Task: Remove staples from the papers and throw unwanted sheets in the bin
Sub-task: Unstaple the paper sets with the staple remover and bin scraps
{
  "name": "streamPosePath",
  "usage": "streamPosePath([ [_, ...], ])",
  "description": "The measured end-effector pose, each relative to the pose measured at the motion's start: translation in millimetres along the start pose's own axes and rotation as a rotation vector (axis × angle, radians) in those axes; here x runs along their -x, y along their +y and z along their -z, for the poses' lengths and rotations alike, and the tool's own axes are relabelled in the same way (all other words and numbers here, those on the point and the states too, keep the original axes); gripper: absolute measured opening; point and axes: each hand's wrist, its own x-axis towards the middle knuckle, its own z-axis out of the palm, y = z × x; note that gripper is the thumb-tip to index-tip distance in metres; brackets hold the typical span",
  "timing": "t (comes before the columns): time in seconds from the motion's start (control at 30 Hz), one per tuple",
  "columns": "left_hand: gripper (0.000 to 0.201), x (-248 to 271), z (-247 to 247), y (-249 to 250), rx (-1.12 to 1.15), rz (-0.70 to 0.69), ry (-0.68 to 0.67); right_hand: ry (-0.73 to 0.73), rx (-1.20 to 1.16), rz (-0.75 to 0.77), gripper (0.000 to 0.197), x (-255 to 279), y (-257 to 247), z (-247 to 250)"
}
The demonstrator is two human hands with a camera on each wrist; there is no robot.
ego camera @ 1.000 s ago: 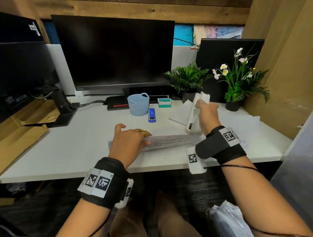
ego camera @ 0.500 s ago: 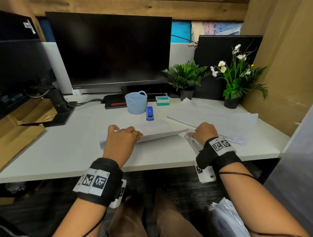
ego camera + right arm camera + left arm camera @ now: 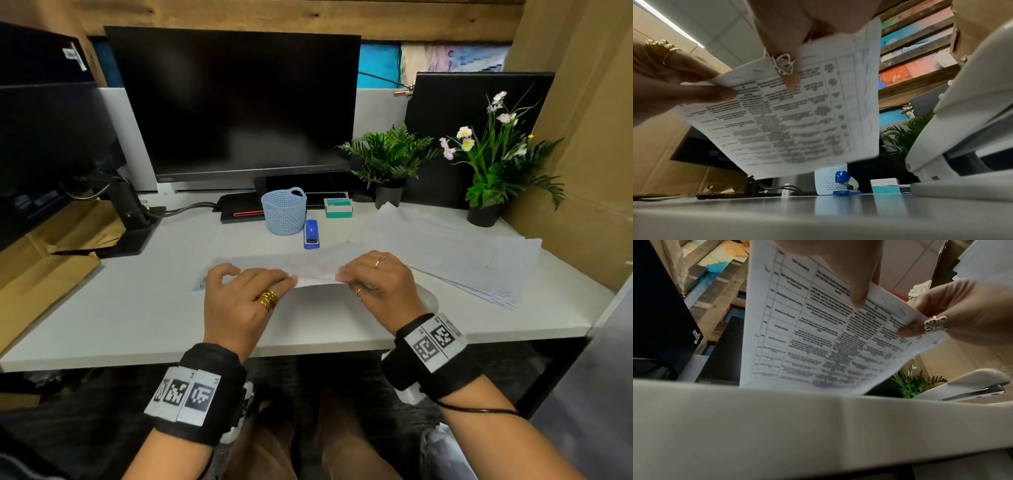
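Observation:
A stapled set of printed papers is raised off the white desk, its near edge up. My left hand pinches that near edge, and my right hand pinches it close beside. From the left wrist the papers show a printed table, with my right hand pinching the corner. In the right wrist view the papers are gripped by my right fingers and left hand. A white stapler-like tool lies on the desk by my right wrist. No staple is visible.
A spread stack of sheets covers the desk's right side. Behind the papers stand a blue stapler, a blue mesh basket and a staple box. Two potted plants and a monitor line the back. White crumpled paper shows below the desk.
My right hand lowered the white tool onto the desk, let it go and moved left to the papers. The papers' near edge has come up between both hands.

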Motion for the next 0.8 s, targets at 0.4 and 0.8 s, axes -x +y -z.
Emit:
streamPosePath([
  [0.4,0.015,-8,-3,10,0.093,0.031,0.187,0.38,-0.092,0.071,0.02,2,-8,12],
  [0.8,0.014,-19,5,11,0.02,0.014,0.16,0.195,0.116,-0.012,0.013,-5,-19,27],
])
